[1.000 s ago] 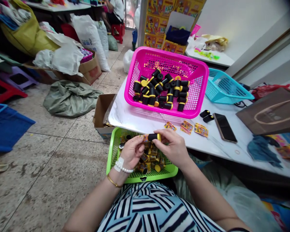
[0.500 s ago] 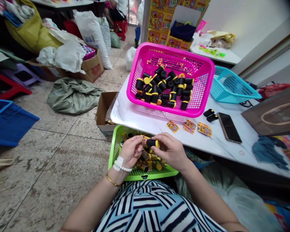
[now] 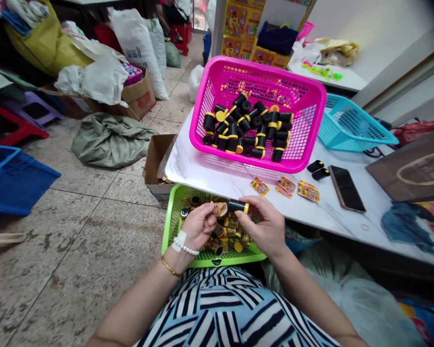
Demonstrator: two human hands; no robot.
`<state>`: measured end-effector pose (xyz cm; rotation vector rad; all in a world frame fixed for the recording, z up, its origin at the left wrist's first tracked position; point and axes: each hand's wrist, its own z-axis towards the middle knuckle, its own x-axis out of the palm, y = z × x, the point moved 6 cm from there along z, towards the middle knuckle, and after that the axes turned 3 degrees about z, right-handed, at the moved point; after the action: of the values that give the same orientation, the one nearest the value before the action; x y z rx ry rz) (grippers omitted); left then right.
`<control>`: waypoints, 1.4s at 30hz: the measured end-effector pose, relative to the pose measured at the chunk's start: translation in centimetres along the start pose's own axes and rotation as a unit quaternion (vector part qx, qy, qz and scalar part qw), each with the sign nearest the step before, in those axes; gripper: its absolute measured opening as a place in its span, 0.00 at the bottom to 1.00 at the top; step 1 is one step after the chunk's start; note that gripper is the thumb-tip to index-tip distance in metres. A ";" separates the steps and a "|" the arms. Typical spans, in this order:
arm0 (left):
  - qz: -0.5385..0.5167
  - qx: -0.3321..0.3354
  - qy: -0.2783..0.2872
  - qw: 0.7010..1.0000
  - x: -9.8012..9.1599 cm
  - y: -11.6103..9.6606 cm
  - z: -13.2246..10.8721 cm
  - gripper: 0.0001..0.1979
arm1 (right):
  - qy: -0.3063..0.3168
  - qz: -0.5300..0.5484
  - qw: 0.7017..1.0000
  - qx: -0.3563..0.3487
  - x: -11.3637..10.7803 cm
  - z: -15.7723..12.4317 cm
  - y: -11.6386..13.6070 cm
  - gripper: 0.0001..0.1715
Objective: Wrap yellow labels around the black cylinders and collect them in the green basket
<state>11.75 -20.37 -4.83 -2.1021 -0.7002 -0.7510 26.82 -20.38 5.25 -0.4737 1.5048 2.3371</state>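
Between thumb and fingers, my left hand (image 3: 201, 224) pinches a printed orange label sleeve (image 3: 220, 209) that is curled into a tube. My right hand (image 3: 263, 222) grips a small black cylinder with a yellow rim (image 3: 237, 206) by its yellow end. The cylinder's black end points at the sleeve's mouth, close to it. Below both hands is a green basket (image 3: 170, 219) holding many cylinders wrapped in printed labels. Beyond it, a pink basket (image 3: 255, 165) on the table holds bare black-and-yellow cylinders. Flat label stacks (image 3: 285, 186) lie in front of the pink basket.
On the white table (image 3: 202, 168) are a phone (image 3: 346, 188), two black cylinders (image 3: 318, 170), a blue basket (image 3: 354, 126) and a brown paper bag (image 3: 412, 168). An open cardboard box (image 3: 157, 159) stands at the table's left end. Sacks and a blue crate (image 3: 18, 178) are on the floor.
The black cylinder and the label sleeve have come apart; before, the cylinder's end was at or in the sleeve. My right hand has shifted slightly right. The view has tilted a little.
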 end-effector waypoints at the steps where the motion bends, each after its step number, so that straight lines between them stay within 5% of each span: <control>1: -0.011 -0.004 0.000 1.000 0.1 0.1 0.1 0.07 | -0.016 0.026 0.999 0.011 -0.2 -0.1 -0.2 0.12; 8: -0.086 -0.026 0.011 0.996 0.8 0.2 0.3 0.05 | 0.040 0.062 0.995 0.074 1.4 -0.8 -2.0 0.12; 17: 0.022 0.014 0.015 1.000 0.5 -0.2 0.1 0.14 | 0.067 -0.114 0.990 -0.043 0.7 -0.2 0.4 0.12; 24: 0.151 0.084 -0.030 0.985 -0.2 -0.7 -1.1 0.17 | 0.118 0.007 0.991 0.064 2.1 -1.7 -3.1 0.15; 30: 0.172 0.209 -0.082 0.959 -1.4 -1.6 -3.0 0.15 | 0.061 0.048 0.995 0.056 1.4 -1.9 -2.9 0.16; 33: 0.203 0.166 -0.006 0.965 -0.7 -1.8 -2.9 0.25 | 0.084 0.091 0.992 0.029 1.7 -1.8 -2.2 0.17; 36: 0.246 0.102 0.058 0.962 -0.1 -1.6 -2.8 0.21 | 0.113 0.108 0.988 0.003 2.2 -1.9 -1.9 0.20; 42: 0.324 0.095 0.033 0.941 -0.3 -0.8 -1.6 0.16 | 0.134 0.065 0.988 -0.030 2.3 -2.8 -2.1 0.22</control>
<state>10.54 -21.32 -3.85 -1.9417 -0.0141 -0.3616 25.98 -21.94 1.45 -0.7528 1.6289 2.5075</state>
